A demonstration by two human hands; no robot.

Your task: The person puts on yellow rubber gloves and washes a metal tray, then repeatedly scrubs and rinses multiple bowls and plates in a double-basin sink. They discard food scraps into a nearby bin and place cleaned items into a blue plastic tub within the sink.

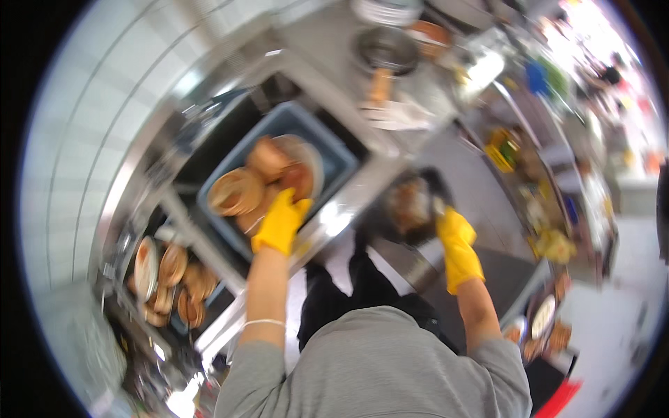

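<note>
Both my hands wear yellow rubber gloves. My left hand (280, 222) reaches into a blue-grey plastic tub (334, 157) in the sink, at the near side of several stacked brown bowls (238, 192); blur hides whether its fingers grip one. A pale round dish (308, 157) lies among the bowls. My right hand (450, 230) is out to the right, its fingers at the rim of a dark round container (381, 209) with brown and whitish contents. The picture is blurred there, and I cannot tell whether the fingers are closed on the rim.
Another basin at the lower left holds dirty brown bowls (173, 264) and a white oval plate (146, 269). On the steel counter (324, 31) stand a saucepan (387, 49) with a wooden handle and stacked white plates (387, 13). Shelves with a yellow basket (500, 151) stand at the right.
</note>
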